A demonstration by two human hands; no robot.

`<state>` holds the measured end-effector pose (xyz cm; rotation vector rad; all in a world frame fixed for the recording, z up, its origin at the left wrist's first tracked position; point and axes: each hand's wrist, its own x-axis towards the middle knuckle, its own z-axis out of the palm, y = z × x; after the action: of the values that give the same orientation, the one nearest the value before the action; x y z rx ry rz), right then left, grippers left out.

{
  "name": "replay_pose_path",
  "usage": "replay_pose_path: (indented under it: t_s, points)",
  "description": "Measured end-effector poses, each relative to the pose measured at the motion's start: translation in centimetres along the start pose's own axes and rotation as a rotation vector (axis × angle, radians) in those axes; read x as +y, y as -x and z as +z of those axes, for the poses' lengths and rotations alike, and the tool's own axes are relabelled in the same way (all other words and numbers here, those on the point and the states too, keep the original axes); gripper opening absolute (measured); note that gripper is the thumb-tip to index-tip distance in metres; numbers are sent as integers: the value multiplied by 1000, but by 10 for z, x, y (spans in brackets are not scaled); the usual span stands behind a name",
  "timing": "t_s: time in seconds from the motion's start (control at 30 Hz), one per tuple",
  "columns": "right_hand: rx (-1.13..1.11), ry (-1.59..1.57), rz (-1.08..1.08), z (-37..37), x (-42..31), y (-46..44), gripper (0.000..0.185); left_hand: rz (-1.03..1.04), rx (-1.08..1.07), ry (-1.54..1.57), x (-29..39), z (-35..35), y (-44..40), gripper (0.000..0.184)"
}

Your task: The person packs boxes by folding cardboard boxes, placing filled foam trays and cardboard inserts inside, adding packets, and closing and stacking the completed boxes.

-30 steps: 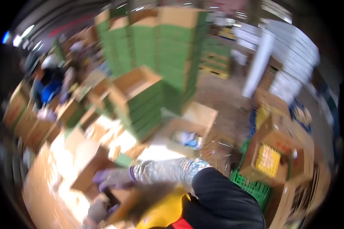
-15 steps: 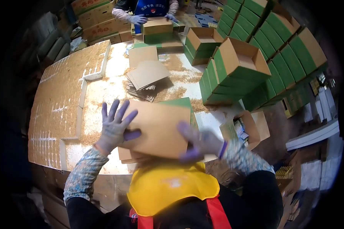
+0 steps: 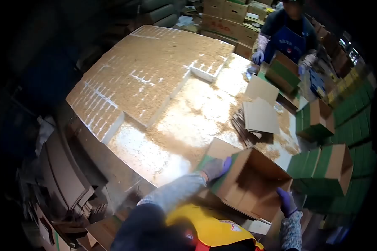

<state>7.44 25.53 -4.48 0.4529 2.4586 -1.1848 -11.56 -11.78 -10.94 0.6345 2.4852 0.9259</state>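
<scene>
An open-topped brown and green cardboard box [image 3: 255, 180] is tilted between my hands at the table's near edge, its inside facing me. My left hand [image 3: 215, 168], in a grey and purple glove, grips the box's left side. The gloved right hand [image 3: 287, 201] holds its right end, fingers on the rim. No contents can be made out in its shadowed inside. Behind the box and partly hidden by it lies another brown and green cardboard piece [image 3: 220, 149]. Farther back is a stack of flat cardboard sheets [image 3: 260, 118].
A white-edged slab covered in brown crumbs [image 3: 142, 75] takes up the table's left part. Crumbs lie scattered over the white tabletop [image 3: 188, 113]. Green and brown boxes [image 3: 322, 171] are stacked at right. Across the table, a person in a blue apron [image 3: 290, 39] handles a box [image 3: 282, 75].
The view has swung left. My hands were over a flat-looking cardboard face, the left spread; now they grip an open box at its sides. The co-worker's box has become tilted.
</scene>
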Motion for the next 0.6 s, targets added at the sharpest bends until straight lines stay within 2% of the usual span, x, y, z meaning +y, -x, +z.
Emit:
replay_pose_path:
  t_s: [0.03, 0.07, 0.1, 0.13, 0.17, 0.2, 0.23, 0.27, 0.33, 0.37, 0.43, 0.47, 0.53, 0.6]
  points:
    - [34, 409, -80, 0, -10, 5, 35, -14, 88, 80, -22, -11, 3, 40]
    - [4, 66, -16, -1, 1, -2, 39, -20, 345, 179, -51, -23, 2, 40]
    - [-2, -276, 54, -2, 11, -10, 46, 17, 845, 290, -106, -20, -12, 38]
    - [43, -442, 112, -2, 12, -10, 46, -80, 1156, 71, -152, -69, -5, 44]
    - [84, -468, 188, -3, 6, -5, 45, -375, 1341, -144, -231, -86, -7, 56]
    - [115, -467, 268, -1, 2, 1, 45, -685, 1483, -77, -312, -93, -4, 78]
    - [129, -447, 336, 0, 2, 7, 45, -1188, 1319, 395, -339, -120, 2, 93]
    - [137, -430, 391, 0, 1, 12, 44, -1201, 1308, 391, -362, -129, 3, 93]
    - [158, -413, 462, -2, 0, 17, 44, -1162, 1021, 658, -391, -139, -19, 103]
    - [165, -412, 489, -3, 0, 21, 43, -882, 1250, 962, -378, -137, -23, 95]
    - [169, -413, 504, 1, 1, 21, 43, -475, 1232, 1272, -339, -144, -20, 97]
    - [173, -418, 489, 3, -2, 16, 43, -462, 1206, 1265, -338, -146, -19, 97]
    - [193, -436, 457, 3, -17, 4, 42, -300, 1225, 1233, -331, -151, -6, 92]
    - [208, -513, 247, 3, -23, -16, 47, -258, 1161, 1422, -283, -166, 25, 84]
